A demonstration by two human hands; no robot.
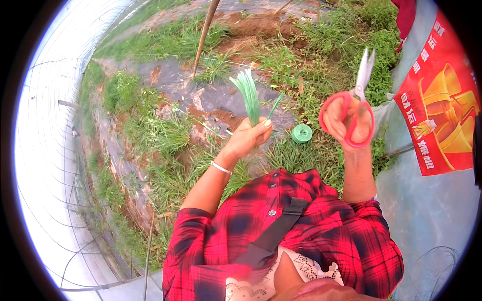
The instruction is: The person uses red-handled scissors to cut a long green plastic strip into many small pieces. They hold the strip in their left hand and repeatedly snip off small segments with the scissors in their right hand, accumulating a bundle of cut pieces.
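Note:
My left hand is closed around a bundle of green plastic twine strands, their cut ends fanning upward. One thin green strand sticks up apart from the bundle, near my thumb. In my right hand are scissors with red handles; my fingers pass through the loops. The blades point up and stand slightly apart. A roll of green twine lies on the grass between my hands, touching neither.
A wooden stake rises from black mulch film ahead. Weeds and bare soil surround it. On the right, a red printed sheet hangs by plastic sheeting. Curved greenhouse framing stands left, and a thin pole at lower left.

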